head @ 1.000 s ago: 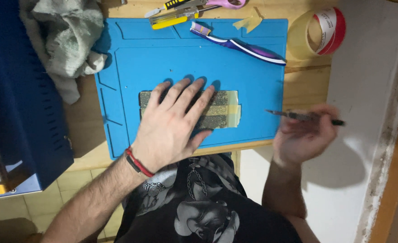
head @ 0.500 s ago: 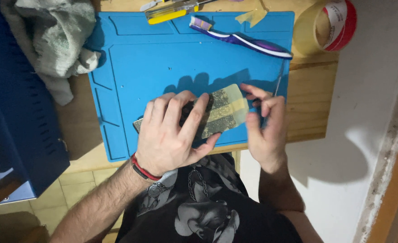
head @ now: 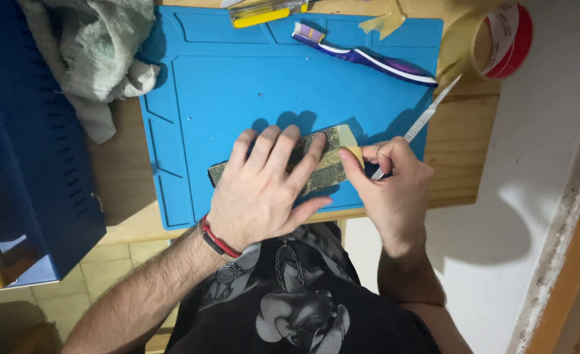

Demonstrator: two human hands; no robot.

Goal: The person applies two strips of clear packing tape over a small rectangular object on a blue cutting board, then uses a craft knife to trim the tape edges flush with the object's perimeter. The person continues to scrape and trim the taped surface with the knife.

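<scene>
Since half a second ago the right hand (head: pixel 392 190) has closed in on the board's right end, pinching a yellowish tape piece (head: pixel 350 145) while gripping a scalpel (head: pixel 428 111) pointing toward 1 o'clock. The left hand (head: pixel 264 187) lies flat, fingers spread, on the green circuit board (head: pixel 323 164), mid-right on the blue mat (head: pixel 237 85). A purple toothbrush (head: pixel 369 56) lies at 12 o'clock.

We see a wooden counter (head: pixel 464 154), blue work mat (head: pixel 237 78) covering most of it, grey-green rag (head: pixel 90 62) bunched at its left edge overlapping the mat, tape roll (head: pixel 493 39) at far right corner, yellow-handled tool (head: pixel 264 12) along the far edge
</scene>
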